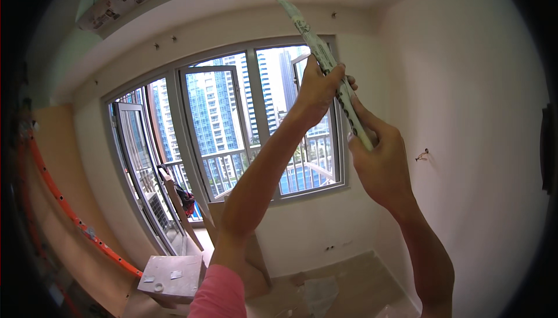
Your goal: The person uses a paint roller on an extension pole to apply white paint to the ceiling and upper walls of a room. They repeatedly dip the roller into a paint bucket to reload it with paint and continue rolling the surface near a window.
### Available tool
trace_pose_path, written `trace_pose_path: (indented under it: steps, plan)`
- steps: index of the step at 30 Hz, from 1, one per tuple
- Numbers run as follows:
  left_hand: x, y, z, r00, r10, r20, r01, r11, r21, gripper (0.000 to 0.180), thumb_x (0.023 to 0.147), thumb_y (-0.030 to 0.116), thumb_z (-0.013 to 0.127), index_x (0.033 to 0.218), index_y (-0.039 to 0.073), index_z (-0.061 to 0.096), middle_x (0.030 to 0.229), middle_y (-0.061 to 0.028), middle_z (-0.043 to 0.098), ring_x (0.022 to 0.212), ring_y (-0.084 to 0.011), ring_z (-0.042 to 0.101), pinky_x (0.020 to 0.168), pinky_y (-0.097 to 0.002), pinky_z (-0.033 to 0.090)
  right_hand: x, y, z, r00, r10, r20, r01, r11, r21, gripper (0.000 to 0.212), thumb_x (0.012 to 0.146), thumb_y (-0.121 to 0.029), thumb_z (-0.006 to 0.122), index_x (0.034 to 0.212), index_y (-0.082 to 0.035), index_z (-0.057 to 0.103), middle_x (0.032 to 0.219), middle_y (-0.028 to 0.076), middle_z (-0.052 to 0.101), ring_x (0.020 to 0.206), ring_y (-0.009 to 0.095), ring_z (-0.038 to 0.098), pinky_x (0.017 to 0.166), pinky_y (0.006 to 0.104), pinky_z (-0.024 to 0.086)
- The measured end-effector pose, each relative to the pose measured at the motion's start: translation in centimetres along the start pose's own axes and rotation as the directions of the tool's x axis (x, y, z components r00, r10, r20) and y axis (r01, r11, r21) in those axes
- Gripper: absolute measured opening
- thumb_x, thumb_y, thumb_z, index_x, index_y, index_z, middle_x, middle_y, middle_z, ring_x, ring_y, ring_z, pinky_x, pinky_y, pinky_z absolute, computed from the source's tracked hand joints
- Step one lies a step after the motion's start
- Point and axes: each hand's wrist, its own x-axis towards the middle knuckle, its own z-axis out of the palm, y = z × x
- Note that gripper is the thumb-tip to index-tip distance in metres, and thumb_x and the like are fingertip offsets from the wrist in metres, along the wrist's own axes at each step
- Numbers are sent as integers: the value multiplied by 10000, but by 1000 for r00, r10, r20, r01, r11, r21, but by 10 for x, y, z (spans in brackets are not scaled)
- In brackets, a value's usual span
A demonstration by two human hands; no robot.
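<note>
Raised ahead of me is a long, slim, whitish-green wrapped tube point(317, 47), with print on its wrapping and dark marks along its lower edge. It slants up to the left, and its narrow bent end comes close to the ceiling beam; whether it touches there I cannot tell. My left hand point(319, 88) is closed around the middle of the tube. Lower down, my right hand point(381, 158) grips its near end, thumb on one side and fingers on the other. The exact kind of the tube does not show.
A wide window point(232, 120) with open panes faces towers outside. Paper-covered equipment point(113, 7) hangs upper left. An orange ladder rail point(75, 219) leans at left beside a dusty box point(171, 271) holding a tape roll point(158, 288). Wires point(423, 155) poke from the right wall.
</note>
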Motion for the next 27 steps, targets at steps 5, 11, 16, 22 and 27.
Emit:
trace_pose_path:
  steps: [5,11,16,22,27]
  plan:
    - [-47,10,39,1000,-22,20,24,997,-78,389,929,43,511,1222,-20,264,1025,-172,496,816,-261,659,715,-374,606,-68,-3,-29,999,48,0,-48,999,-11,540,857,-13,537,1391,-28,458,824,203,658,628,188,623,622,338,500]
    - [-51,-13,5,990,-140,-21,136,984,-114,624,932,30,542,1422,62,158,1150,-178,505,891,-232,623,721,-363,615,-96,10,-31,947,169,273,-209,970,124,616,885,-59,566,1428,-68,275,802,228,631,619,214,652,545,366,510]
    - [-41,-46,-2,986,-169,-2,164,963,-215,639,925,1,531,1420,78,135,1149,-175,487,885,-223,609,723,-370,614,-72,37,-18,946,252,204,-271,960,71,596,868,-61,574,1401,-102,309,749,107,594,485,130,535,444,301,461]
    - [-24,-90,7,976,-217,10,214,956,-201,742,909,-27,535,1459,63,45,1162,-226,484,896,-272,625,742,-387,614,-65,84,-12,995,75,64,-71,995,-65,565,859,-63,563,1407,-45,429,805,190,639,516,203,594,510,353,504]
    - [20,-118,-5,980,-195,41,199,960,-197,730,896,-20,559,1450,25,85,1135,-256,532,873,-282,651,766,-387,614,-22,82,-17,954,270,128,-270,963,-15,579,854,-93,577,1416,-53,443,799,157,641,495,154,566,450,309,489]
